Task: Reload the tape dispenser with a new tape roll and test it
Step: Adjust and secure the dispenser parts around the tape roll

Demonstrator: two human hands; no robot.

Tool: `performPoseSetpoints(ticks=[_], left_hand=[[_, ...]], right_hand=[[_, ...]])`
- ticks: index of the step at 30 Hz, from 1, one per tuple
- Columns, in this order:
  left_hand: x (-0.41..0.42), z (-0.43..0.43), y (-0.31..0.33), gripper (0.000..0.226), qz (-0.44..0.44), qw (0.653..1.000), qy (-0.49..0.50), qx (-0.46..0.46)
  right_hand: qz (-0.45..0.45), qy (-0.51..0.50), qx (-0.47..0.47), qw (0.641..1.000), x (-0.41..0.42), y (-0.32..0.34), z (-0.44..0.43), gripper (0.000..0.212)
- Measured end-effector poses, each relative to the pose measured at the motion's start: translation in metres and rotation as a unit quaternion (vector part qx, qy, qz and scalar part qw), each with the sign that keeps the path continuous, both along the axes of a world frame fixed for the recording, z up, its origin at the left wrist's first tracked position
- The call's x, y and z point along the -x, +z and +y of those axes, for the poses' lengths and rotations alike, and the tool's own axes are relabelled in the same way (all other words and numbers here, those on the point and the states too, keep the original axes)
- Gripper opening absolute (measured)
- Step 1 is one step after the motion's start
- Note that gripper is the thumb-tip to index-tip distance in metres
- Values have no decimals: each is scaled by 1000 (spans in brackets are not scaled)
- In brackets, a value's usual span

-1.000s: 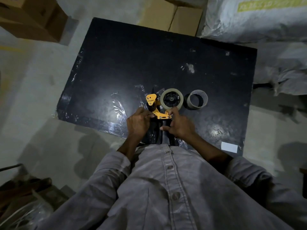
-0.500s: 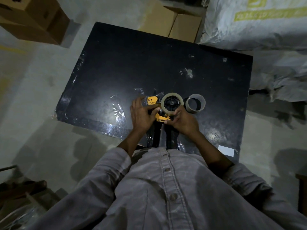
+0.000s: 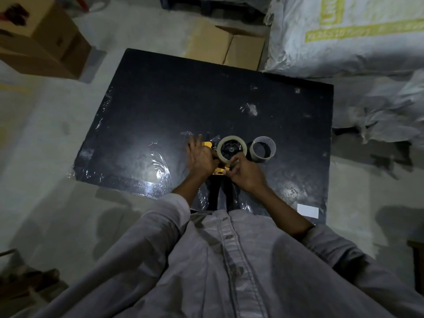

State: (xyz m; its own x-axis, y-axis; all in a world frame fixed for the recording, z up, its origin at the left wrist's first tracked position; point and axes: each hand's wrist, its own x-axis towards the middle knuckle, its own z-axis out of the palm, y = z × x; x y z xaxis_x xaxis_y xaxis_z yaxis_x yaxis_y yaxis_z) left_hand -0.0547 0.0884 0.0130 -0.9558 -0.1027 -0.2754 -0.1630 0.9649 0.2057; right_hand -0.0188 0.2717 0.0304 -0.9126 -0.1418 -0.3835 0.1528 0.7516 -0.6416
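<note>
Left hand [image 3: 200, 157] lies open-fingered over the yellow dispenser [image 3: 220, 169]; right hand [image 3: 244, 172] pinches the tape roll [image 3: 231, 149] at its near edge; empty core [image 3: 262, 149] just right.

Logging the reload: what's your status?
Left hand flat on dispenser. Right hand pinching at tape roll, mounted. Empty core beside, clear.

Yellow tape dispenser [image 3: 219, 165] lying flat, pale new tape roll [image 3: 231, 149] mounted; empty core [image 3: 262, 149] at three o'clock.
</note>
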Motion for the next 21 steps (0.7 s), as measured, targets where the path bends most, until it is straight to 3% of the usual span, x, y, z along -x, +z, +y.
performPoseSetpoints(ticks=[8,21], left_hand=[[-6,-1,-19,21,65,997,18,-27],[-23,2,-30,22,104,992,54,-43]], right_hand=[[55,25,-58,996,1,-1,1,58],[50,43,-70,995,-1,6,5,62]])
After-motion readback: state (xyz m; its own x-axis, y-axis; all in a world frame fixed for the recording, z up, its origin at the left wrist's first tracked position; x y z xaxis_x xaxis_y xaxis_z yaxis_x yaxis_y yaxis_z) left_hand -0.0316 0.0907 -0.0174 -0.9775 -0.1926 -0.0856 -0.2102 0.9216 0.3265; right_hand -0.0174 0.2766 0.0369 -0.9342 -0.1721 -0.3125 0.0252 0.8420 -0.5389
